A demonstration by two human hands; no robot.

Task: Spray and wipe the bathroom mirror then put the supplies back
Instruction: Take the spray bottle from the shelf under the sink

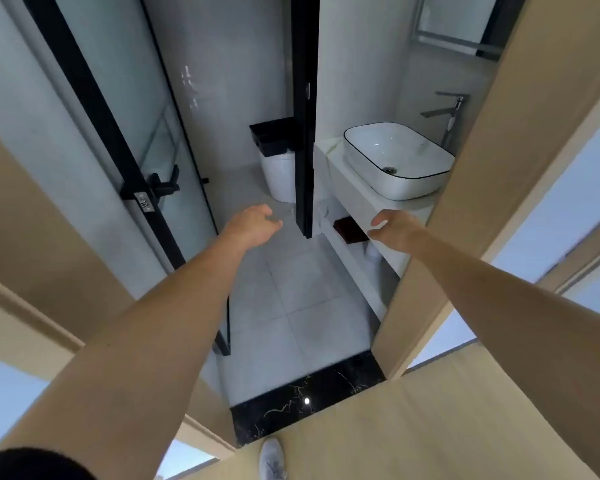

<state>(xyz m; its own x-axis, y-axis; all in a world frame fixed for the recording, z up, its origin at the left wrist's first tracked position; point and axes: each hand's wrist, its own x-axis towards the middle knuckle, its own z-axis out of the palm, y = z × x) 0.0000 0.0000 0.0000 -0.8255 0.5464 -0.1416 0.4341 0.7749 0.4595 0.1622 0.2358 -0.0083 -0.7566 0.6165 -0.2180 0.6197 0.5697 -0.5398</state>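
I stand at the bathroom doorway with both arms stretched forward. My left hand hangs in the air over the tiled floor, fingers loosely curled, holding nothing. My right hand is also empty and relaxed, in front of the white vanity counter. The mirror shows only as a framed corner at the top right, above the basin. On the shelf under the counter sit a dark red-brown object and a white bottle-like shape. No spray bottle or cloth is plainly visible.
A white basin with a grey tap sits on the counter. A black-framed glass door with a handle stands open on the left, a black partition edge is in the middle, and a white bin with a black liner stands behind it. A black marble threshold lies below.
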